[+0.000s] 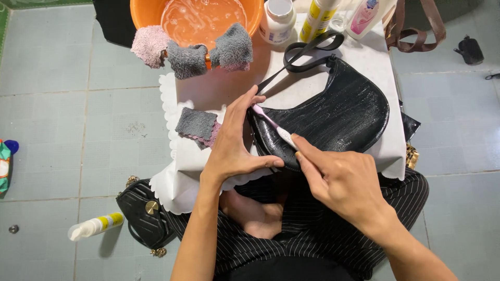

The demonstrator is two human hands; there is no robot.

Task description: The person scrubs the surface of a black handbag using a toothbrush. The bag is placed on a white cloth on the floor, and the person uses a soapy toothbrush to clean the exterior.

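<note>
At nine o'clock a green package (4, 165) lies at the floor's edge. Toward seven o'clock a white spray bottle with a yellow label (95, 226) rests on the tiles beside a black quilted bag (144, 214). At eleven o'clock an orange basin (151, 10) of soapy water carries pink and grey cloths (194, 57) on its rim. A folded grey cloth (196, 125) lies on the white-covered desk (219, 88). The left hand (233, 144) lies spread, pressing the near edge of the black half-moon handbag (341, 112) at centre. The right hand (339, 179) pinches a pink toothbrush (273, 125) against the bag. At twelve o'clock stand a white jar (277, 21), a yellow-labelled can (319, 18) and a pink-labelled bottle (364, 15).
</note>
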